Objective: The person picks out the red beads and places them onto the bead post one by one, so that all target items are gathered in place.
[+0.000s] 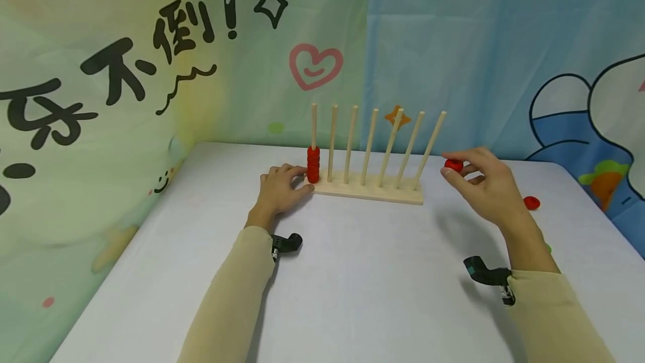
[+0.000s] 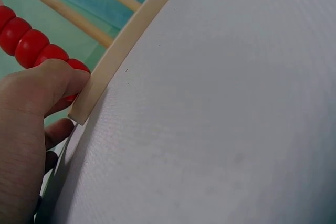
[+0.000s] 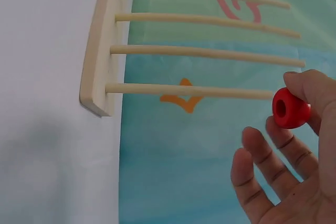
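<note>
A wooden peg rack [image 1: 368, 194] with several upright pegs stands toward the back of the white table. Red beads [image 1: 313, 165] are stacked on its leftmost peg; the other pegs carry nothing. My left hand [image 1: 279, 188] grips the rack's left end, its thumb in front near the lowest bead and the other fingers partly hidden behind. Raised to the right of the rack, my right hand [image 1: 486, 181] pinches a red bead [image 3: 291, 109] between thumb and index finger. That bead's hole shows in the right wrist view, close to the tip of a peg [image 3: 194, 91] but off it.
Another red bead [image 1: 531, 203] lies on the table [image 1: 383, 273], right of my right wrist. A bit of a green thing [image 1: 548, 248] peeks out beside the right forearm. A printed cloth [image 1: 428, 43] hangs behind the table.
</note>
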The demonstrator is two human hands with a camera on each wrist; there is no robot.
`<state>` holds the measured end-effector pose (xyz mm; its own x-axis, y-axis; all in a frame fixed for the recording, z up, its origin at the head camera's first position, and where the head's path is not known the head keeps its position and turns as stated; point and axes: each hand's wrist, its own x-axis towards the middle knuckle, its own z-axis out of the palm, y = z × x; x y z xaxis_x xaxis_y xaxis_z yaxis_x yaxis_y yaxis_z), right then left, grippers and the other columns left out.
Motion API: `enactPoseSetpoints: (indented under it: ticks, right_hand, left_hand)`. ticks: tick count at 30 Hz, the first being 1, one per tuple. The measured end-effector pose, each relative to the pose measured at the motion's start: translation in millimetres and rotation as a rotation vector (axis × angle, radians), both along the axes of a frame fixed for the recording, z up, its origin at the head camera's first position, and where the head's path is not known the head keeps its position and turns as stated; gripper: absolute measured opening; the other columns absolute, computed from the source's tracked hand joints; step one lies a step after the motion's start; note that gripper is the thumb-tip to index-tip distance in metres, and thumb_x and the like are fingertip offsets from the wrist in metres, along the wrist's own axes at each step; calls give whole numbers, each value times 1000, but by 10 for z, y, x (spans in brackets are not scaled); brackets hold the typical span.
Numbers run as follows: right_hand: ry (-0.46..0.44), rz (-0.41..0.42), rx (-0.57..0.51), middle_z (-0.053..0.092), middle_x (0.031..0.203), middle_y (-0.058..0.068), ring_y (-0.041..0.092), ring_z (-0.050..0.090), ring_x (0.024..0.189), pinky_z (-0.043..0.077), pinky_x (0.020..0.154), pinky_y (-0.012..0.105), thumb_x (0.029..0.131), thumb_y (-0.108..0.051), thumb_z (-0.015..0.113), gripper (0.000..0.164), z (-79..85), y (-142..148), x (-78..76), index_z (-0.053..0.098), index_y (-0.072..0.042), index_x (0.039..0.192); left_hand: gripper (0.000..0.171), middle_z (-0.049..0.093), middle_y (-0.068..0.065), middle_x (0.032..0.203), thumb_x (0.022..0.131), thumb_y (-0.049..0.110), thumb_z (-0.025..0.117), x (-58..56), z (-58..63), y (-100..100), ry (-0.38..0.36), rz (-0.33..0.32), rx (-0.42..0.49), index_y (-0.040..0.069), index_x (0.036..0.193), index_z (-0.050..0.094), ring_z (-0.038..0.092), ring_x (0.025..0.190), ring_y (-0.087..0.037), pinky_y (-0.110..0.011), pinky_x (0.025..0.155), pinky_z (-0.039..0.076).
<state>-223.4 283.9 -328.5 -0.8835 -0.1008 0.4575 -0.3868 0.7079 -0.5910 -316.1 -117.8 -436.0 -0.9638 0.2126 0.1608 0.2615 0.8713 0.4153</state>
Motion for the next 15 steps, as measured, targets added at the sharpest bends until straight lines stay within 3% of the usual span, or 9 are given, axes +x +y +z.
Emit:
enactPoseSetpoints:
  ticks: [5, 9, 15]
  right_hand:
    - [67, 52, -26, 58, 105, -3, 7, 54, 90, 44, 71, 10, 91, -17, 71, 30, -9, -101, 18, 71, -16, 121]
    - [62, 88, -77, 57, 104, -2, 9, 56, 88, 45, 69, 11, 91, -11, 70, 31, 0, -196, 16, 70, -13, 122]
    - [55, 185, -176, 55, 106, 7, 17, 58, 80, 48, 60, 14, 94, 0, 63, 31, 161, -418, 112, 64, 0, 124]
  left_hand:
    - [57, 57, -1, 131, 88, 58, 52, 3, 1, -12, 18, 1, -9, 28, 136, 59, 44, 123, -31, -51, 95, 31]
    - [57, 57, 0, 131, 88, 57, 53, 1, 12, -10, 27, -4, -6, 28, 136, 59, 44, 123, -31, -51, 94, 32]
    - [57, 57, 0, 131, 88, 58, 52, 4, 4, -16, 20, -2, -13, 28, 136, 59, 44, 124, -31, -52, 95, 32]
